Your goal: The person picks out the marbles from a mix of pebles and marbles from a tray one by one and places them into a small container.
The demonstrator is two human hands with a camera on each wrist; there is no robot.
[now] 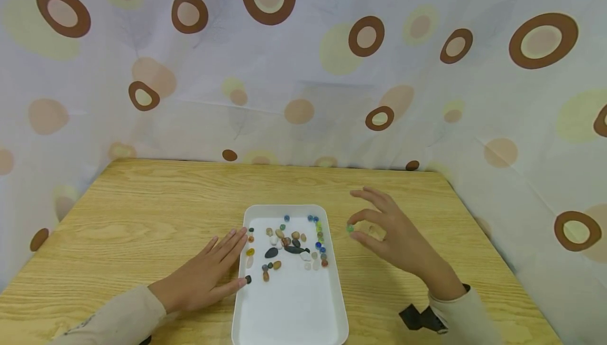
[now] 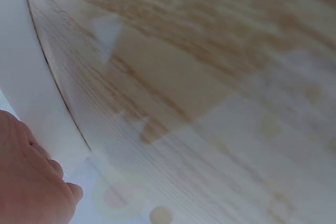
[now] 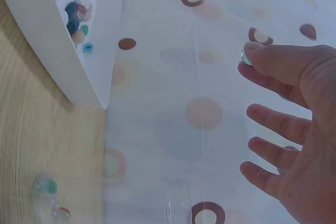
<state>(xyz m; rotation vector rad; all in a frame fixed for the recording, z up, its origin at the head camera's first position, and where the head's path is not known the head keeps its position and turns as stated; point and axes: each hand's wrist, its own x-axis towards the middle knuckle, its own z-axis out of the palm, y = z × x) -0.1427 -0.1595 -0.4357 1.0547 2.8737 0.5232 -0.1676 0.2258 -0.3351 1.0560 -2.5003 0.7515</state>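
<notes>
My right hand [image 1: 395,232] is raised to the right of the white tray [image 1: 291,313]. Its thumb and index finger pinch a small green glass marble [image 1: 350,228]; the other fingers are spread apart, as the right wrist view also shows. On the tray's left rim rests my left hand [image 1: 206,274], fingers straight, the thumb tip right at a dark pebble [image 1: 248,279]. Within the tray, dark stones [image 1: 294,249] and pale and brown pebbles form a loose cluster. A column of colored marbles [image 1: 318,245] runs down the right side.
In the right wrist view, a clear container [image 3: 178,200] lies over the wooden table with a green marble [image 3: 49,185] inside. Spotted cloth [image 1: 299,139] hangs behind and beside the table [image 1: 156,213]. A dark strap [image 1: 422,317] hangs at the right sleeve.
</notes>
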